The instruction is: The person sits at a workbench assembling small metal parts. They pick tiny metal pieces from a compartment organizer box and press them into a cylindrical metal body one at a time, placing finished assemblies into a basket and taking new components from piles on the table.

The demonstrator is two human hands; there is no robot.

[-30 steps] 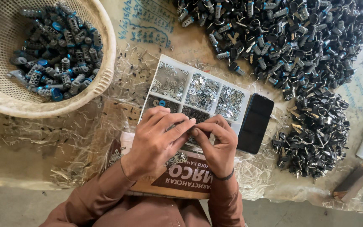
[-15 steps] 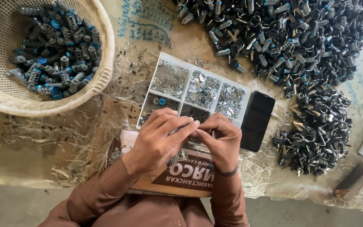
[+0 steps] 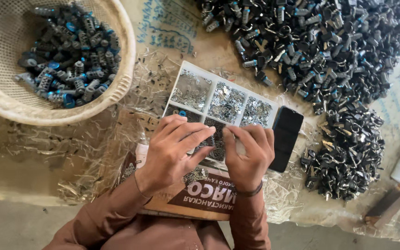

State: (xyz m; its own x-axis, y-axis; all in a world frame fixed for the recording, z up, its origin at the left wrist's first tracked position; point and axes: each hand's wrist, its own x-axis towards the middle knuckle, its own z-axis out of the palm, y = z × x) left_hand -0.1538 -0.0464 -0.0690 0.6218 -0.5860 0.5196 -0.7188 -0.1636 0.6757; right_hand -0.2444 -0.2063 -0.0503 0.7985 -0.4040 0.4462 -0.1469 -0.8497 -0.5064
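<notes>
- Nearest you: your two forearms in rust-brown sleeves come up from the bottom edge, meeting over a brown cardboard box with white lettering that lies flat under your wrists.
- A few small silvery metal bits sit loose on the box top, just between your wrists.
- Your left hand lies palm down, fingers long and close together, tips angled right toward the other hand. Whether it has anything pinched under the fingertips, you cannot tell from this view.
- Your right hand is curled, knuckles up, fingers folded in and thumb pointing left toward the left fingertips. Something small may be inside the curl, but it is hidden; a dark band sits on that wrist.
- Both hands' fingertips nearly meet over the near row of a white compartment tray, which is tilted a little and lies just beyond the box.
- The tray's far three compartments hold heaps of small shiny metal pieces; the near compartments are mostly covered by your hands.
- A black phone lies against the tray's right edge, touching your right hand's side.
- Crinkled clear plastic sheet covers the work surface left of the box.
- Far left: a cream woven basket holding grey and blue cylinder parts.
- Far right and top: a big pile of dark metal lock parts, trailing down to a smaller heap well right of the phone.
</notes>
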